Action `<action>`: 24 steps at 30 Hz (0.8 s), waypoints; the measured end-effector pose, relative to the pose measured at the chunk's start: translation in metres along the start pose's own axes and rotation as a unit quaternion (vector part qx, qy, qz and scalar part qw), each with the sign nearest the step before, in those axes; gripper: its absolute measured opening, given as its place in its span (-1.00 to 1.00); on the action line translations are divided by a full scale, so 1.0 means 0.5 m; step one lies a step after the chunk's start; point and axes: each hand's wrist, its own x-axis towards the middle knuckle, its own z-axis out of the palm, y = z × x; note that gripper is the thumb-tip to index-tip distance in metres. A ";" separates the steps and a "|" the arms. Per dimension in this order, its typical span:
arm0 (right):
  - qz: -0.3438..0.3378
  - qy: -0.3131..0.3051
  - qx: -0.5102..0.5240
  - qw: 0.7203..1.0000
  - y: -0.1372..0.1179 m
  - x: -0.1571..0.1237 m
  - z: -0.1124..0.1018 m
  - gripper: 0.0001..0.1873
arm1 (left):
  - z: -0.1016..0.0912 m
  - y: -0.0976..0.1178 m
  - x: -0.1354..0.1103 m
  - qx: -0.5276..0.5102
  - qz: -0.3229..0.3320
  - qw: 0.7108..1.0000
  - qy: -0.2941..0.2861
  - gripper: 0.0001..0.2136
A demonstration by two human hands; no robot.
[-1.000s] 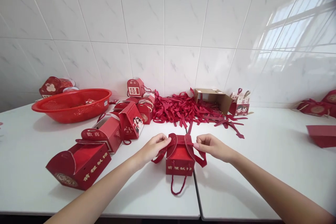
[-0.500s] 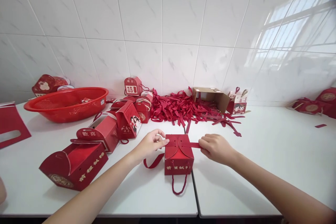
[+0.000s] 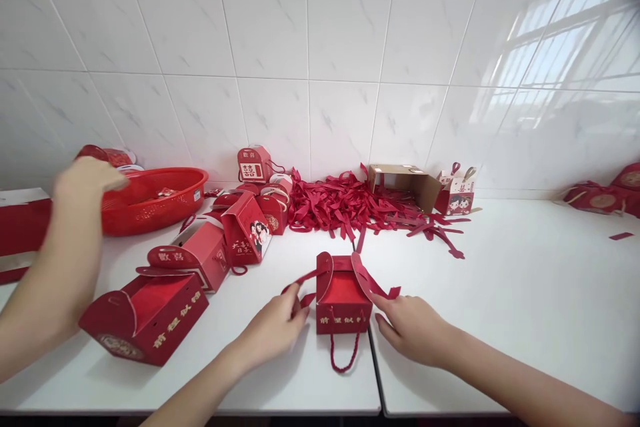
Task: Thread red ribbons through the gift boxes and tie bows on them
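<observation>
A red gift box [image 3: 345, 320] with gold characters stands in front of me, its two rounded top flaps raised and parted. A twisted cord handle [image 3: 344, 368] hangs down its front. Dark red ribbon [image 3: 377, 285] passes through the flaps, and its right end sticks out loose above my right hand. On the left side, my left hand [image 3: 280, 323] pinches the ribbon between thumb and fingers. My right hand [image 3: 415, 330] is at the box's right side, index fingertip against the right flap and thumb apart below it; its other fingers are partly hidden.
Another person's blurred arm [image 3: 65, 247] reaches from the left toward a red plastic basin [image 3: 160, 213]. Several red boxes [image 3: 170, 320] stand on the left. A heap of ribbons [image 3: 335, 203] lies by the wall, beside a cardboard box [image 3: 425, 190] and a small printed box [image 3: 456, 199].
The box flaps, nearly closed before, have spread apart. My right hand has let go of the ribbon end and moved to the flap. My left hand has lowered onto the ribbon. Another person's arm has come in.
</observation>
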 end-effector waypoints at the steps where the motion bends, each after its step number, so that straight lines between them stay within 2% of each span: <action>1: 0.046 0.000 0.113 0.992 0.001 0.006 0.005 -0.59 | -0.004 0.001 0.008 -0.068 -0.034 0.997 -0.001 -0.77; 2: 0.095 0.008 0.241 0.966 0.002 0.012 0.008 -0.54 | -0.008 0.003 0.016 -0.146 -0.065 0.987 0.003 -0.71; 3: 0.138 0.026 0.368 0.919 0.004 0.018 0.009 -0.50 | -0.014 0.005 0.021 -0.229 -0.090 0.969 0.010 -0.66; 5: 0.186 0.081 0.579 0.790 0.009 0.028 0.003 -0.46 | -0.026 0.010 0.028 -0.376 -0.108 0.919 0.034 -0.67; 7: 0.172 0.129 0.710 0.671 0.013 0.036 -0.011 -0.57 | -0.037 0.014 0.031 -0.460 -0.092 0.881 0.061 -0.78; 8: 0.159 0.144 0.747 0.629 0.014 0.040 -0.020 -0.67 | -0.042 0.016 0.032 -0.478 -0.076 0.872 0.074 -0.83; 9: 0.151 0.156 0.769 0.602 0.016 0.044 -0.030 -0.75 | -0.047 0.018 0.033 -0.488 -0.057 0.866 0.086 -0.86; 11: 0.145 0.187 0.778 0.582 0.021 0.051 -0.050 -0.82 | -0.057 0.022 0.035 -0.502 -0.023 0.858 0.105 -0.92; 15: 0.128 0.235 0.756 0.597 0.027 0.054 -0.086 -0.77 | -0.076 0.039 0.038 -0.514 0.015 0.849 0.125 -0.85; 19: 0.107 0.271 0.730 0.619 0.025 0.047 -0.111 -0.81 | -0.082 0.055 0.032 -0.485 0.053 0.860 0.147 -0.84; 22: 0.099 0.293 0.734 0.605 0.019 0.040 -0.121 -0.78 | -0.078 0.060 0.028 -0.457 0.074 0.874 0.145 -0.82; 24: 0.093 0.300 0.731 0.606 0.015 0.037 -0.125 -0.76 | -0.076 0.061 0.028 -0.441 0.082 0.882 0.146 -0.79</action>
